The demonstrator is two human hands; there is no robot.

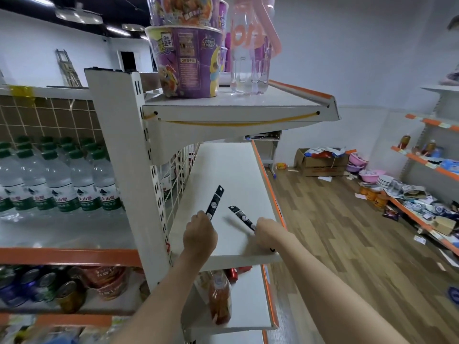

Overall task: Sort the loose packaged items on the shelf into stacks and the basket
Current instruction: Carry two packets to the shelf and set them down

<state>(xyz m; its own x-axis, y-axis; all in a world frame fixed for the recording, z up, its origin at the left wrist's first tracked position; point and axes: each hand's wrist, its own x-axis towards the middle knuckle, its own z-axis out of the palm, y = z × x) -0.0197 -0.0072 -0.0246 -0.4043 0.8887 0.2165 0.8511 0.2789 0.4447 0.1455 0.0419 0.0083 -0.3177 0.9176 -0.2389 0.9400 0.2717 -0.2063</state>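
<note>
Over the white middle shelf [231, 170], both my hands hold thin black packaged strips with white print. My left hand [200, 233] grips the near end of one strip [215, 202], which points up and away. My right hand [267, 232] pinches the near end of a second strip [242, 217], which points up and to the left. Each strip's lower end is hidden inside its hand. I see no basket.
A purple noodle cup [185, 62] and a pink-handled clear bottle [249, 53] stand on the shelf above. Water bottles [59, 180] fill the left shelf, cans [37, 281] below. A juice bottle [219, 297] lies on the lower shelf. A cardboard box [320, 161] and scattered goods sit on the floor at right.
</note>
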